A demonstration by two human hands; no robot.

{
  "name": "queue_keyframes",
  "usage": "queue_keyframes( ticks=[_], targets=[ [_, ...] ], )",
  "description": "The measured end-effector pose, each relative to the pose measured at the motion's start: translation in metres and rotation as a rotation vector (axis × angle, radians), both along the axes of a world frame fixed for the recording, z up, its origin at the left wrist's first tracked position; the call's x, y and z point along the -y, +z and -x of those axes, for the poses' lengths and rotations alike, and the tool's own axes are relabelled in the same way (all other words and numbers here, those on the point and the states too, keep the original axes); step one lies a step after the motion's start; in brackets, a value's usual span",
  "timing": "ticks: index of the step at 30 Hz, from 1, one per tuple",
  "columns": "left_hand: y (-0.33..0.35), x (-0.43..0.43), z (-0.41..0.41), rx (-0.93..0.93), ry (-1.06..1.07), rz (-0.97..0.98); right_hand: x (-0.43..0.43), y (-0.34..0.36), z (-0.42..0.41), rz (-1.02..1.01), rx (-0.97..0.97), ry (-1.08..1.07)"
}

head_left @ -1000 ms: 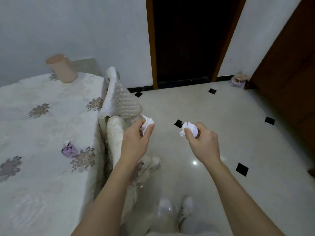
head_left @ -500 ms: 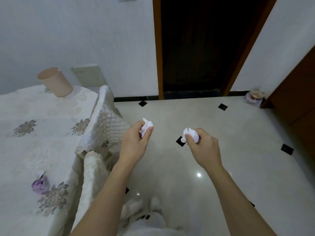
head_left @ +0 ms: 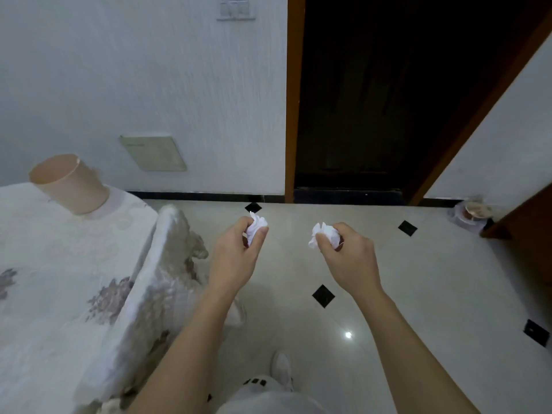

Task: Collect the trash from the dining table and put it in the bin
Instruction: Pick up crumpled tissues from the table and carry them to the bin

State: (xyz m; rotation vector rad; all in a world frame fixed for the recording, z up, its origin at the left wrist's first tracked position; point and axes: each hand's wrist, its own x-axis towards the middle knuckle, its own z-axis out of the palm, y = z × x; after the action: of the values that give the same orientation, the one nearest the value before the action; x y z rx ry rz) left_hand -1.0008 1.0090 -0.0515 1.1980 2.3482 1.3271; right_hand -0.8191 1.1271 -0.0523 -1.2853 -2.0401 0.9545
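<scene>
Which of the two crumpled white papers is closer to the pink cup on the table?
The crumpled paper in the left hand; the other paper, in the right hand, is farther from the pink cup.

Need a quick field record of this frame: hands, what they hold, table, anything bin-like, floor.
left hand: closed on crumpled white tissue, held over the floor
right hand: closed on second crumpled tissue
dining table: at left, floral white cloth
peach bin: on the table's far corner, tilted in this view, contents not visible
chair: white padded cover, against the table edge
floor: pale tiles with black diamond insets
doorway: dark, straight ahead
</scene>
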Motion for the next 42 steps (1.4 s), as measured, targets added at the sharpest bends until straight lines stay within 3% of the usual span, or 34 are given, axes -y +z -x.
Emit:
queue_keyframes(
  ticks=[13, 30, 35, 42],
  targets=[
    [0.019, -0.154, 0.133, -0.024, 0.032, -0.029, -0.158, -0.004, 0.132, -0.039, -0.008, 0.091],
    [0.014, -0.344, 0.297, 0.005, 0.332, 0.043, -0.403, -0.003, 0.344, 0.002, 0.019, 0.407],
    [0.015, -0.348, 0.333, 0.007, 0.5, 0.077, -0.427, 0.001, 0.415, 0.014, 0.029, 0.566],
    [0.01, -0.308, 0.372, 0.039, 0.792, 0.089, -0.398, 0.0, 0.504, 0.073, 0.02, 0.835]
  ],
)
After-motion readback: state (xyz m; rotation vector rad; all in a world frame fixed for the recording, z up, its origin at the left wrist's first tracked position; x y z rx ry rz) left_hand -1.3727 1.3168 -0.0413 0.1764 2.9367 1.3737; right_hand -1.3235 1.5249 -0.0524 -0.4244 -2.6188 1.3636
